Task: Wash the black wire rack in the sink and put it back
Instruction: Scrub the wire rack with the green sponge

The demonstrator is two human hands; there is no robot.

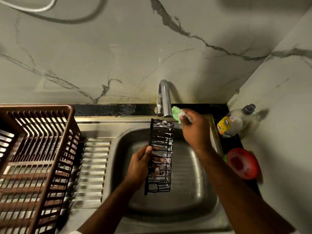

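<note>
While suds coat the black wire rack (161, 154) over the sink (194, 191), our left hand (141, 168) grip clasps it; beyond, our right hand (194, 130) pinches a green sponge (175, 114) — soaping seems done, rinsing and replacing remain.

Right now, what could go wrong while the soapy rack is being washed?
The black wire rack has foam on it and only the left hand holds it, so it might slip into the sink. The right hand scrubs with the green sponge beside the tap and could bump it.
</note>
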